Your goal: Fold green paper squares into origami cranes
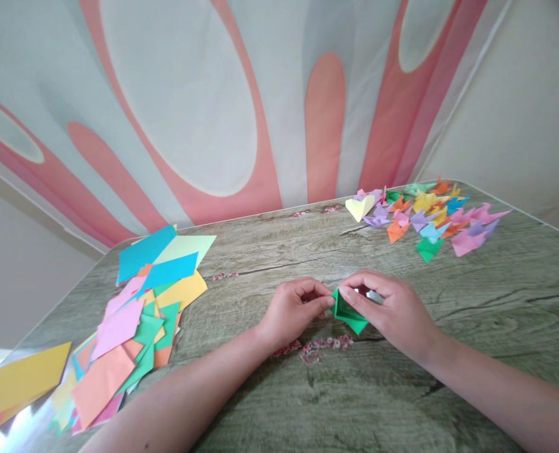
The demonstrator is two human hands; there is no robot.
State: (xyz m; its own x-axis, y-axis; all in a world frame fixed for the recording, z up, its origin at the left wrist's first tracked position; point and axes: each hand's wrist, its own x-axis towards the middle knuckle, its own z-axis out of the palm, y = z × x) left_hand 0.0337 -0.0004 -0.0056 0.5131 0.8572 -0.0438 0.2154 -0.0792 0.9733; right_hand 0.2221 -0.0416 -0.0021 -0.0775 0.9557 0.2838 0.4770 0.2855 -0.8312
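Observation:
A small piece of folded green paper [351, 316] is held between my two hands, just above the wood-grain table. My left hand [298, 308] pinches its left edge between thumb and fingertips. On the other side, my right hand [392, 308] grips the upper right of the paper with thumb and index finger. Part of the paper shows an open, pocket-like fold with a point at the bottom. The fingers of my right hand hide some of its right side.
Loose coloured paper squares [119, 327] lie in a heap on the left. At the back right sits a cluster of folded paper figures [430, 217] in many colours. The wood-grain table [260, 402] has printed pink flowers. A patterned cloth [180, 94] hangs behind it.

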